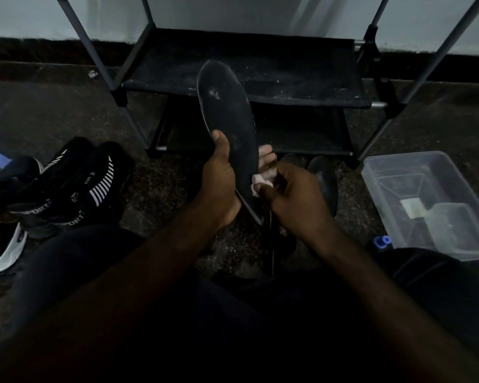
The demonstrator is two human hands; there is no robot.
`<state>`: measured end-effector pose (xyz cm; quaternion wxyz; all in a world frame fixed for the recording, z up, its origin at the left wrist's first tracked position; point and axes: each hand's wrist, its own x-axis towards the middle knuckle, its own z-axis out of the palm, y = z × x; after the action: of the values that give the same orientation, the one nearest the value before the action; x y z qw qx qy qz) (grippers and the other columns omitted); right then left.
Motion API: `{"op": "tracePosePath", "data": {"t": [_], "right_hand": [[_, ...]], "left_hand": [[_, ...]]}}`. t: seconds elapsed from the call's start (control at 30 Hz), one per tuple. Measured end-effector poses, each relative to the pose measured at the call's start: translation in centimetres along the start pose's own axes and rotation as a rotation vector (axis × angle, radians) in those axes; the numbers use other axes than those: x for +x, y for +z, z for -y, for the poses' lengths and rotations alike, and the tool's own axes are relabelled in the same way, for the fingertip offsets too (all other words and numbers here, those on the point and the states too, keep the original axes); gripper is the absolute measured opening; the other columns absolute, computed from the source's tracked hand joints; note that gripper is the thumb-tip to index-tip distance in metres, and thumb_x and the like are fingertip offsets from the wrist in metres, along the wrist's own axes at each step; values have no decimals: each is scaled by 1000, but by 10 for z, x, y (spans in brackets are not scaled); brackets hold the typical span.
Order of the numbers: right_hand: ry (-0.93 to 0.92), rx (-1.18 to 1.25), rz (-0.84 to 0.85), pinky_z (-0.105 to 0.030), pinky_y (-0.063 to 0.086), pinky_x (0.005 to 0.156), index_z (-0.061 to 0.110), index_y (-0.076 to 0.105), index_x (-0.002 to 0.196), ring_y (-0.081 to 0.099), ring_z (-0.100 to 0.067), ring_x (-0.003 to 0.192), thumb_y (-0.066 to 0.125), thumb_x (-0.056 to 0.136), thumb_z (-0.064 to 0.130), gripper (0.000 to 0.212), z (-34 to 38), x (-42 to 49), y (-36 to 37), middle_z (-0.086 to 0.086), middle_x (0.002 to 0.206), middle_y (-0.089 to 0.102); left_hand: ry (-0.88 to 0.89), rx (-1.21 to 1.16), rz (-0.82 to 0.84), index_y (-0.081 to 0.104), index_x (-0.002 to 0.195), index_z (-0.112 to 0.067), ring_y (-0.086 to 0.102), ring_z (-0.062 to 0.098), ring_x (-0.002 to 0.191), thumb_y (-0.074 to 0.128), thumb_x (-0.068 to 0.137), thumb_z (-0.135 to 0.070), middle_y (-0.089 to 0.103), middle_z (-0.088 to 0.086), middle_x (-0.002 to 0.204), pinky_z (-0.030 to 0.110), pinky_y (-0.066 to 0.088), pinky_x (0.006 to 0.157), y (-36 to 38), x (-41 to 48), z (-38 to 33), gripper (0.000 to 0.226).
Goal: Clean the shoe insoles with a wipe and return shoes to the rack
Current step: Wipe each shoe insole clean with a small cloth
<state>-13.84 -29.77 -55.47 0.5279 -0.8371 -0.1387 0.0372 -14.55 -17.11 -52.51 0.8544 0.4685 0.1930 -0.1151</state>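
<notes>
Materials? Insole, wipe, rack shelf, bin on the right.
By look: insole is matte black foam, maybe fabric-topped; thin, scuffed pale near the toe. The wipe is soft white nonwoven or tissue, crumpled. The rack shelf is probably dark fabric, dusty, on grey metal-looking tubes. The bin is clear rigid plastic, see-through walls.

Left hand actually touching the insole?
Touching. Head view: the left hand grips the insole, thumb pressed on its face, fingers curled behind its far edge.

Dark insole (227,111) held upright, toe up; white wipe (262,183) bunched at its heel; black shoes (94,186) on floor.
</notes>
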Motion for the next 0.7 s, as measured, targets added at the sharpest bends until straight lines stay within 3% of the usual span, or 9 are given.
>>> {"op": "tracePosePath", "data": {"t": [0.17, 0.3, 0.4, 0.5, 0.57, 0.63, 0.7], "right_hand": [[-79, 224, 193, -31, 59, 77, 6, 71, 93, 71, -15, 82, 70, 88, 7, 5, 13, -11, 3, -4, 86, 74], [-10, 163, -75, -21, 53, 75, 17, 68, 89, 68, 1, 79, 70, 89, 10, 8, 3, 1, -1, 13, 83, 70], [-56, 164, -7, -26, 56, 74, 18, 69, 91, 68, -6, 79, 71, 88, 10, 9, 6, -5, 2, 8, 84, 71], [-88, 187, 80, -31, 58, 73, 18, 70, 92, 69, -12, 76, 71, 87, 9, 10, 10, -8, 5, 2, 85, 73], [-86, 82, -60, -39, 59, 77, 15, 70, 92, 70, -12, 81, 71, 88, 15, 4, 3, -1, 1, 2, 88, 74], [-112, -71, -190, -42, 58, 75, 13, 71, 92, 70, -11, 81, 70, 88, 17, 6, -1, 3, -3, 2, 88, 74], [-137, -3, -155, -35, 59, 75, 15, 71, 91, 69, -6, 80, 71, 88, 15, 3, 4, -2, -1, 6, 87, 74]], "left_hand": [[-28, 9, -13, 52, 132, 2, 62, 23, 109, 8, 91, -72, 56, 23, 133, 34, 57, 75, -2, -1, 2, 95], [13, 16, -7, 62, 111, 1, 67, 28, 98, 12, 94, -67, 66, 24, 114, 33, 58, 81, 1, 1, 10, 86], [15, 44, -11, 70, 93, -2, 72, 22, 85, 18, 95, -66, 73, 16, 92, 28, 59, 75, 2, 3, 17, 82], [-21, 32, -6, 72, 97, -2, 72, 22, 85, 17, 92, -70, 74, 15, 90, 31, 58, 77, -2, 5, 19, 88], [8, -13, -24, 74, 93, -7, 71, 25, 89, 17, 92, -70, 73, 16, 94, 34, 55, 84, -2, 7, 20, 85], [29, 20, -63, 69, 106, -7, 68, 28, 97, 20, 90, -71, 71, 19, 105, 36, 54, 86, 0, 8, 22, 83], [60, 76, -119, 67, 109, -5, 71, 23, 88, 23, 92, -69, 71, 18, 105, 31, 56, 76, 1, 9, 24, 79]]}}
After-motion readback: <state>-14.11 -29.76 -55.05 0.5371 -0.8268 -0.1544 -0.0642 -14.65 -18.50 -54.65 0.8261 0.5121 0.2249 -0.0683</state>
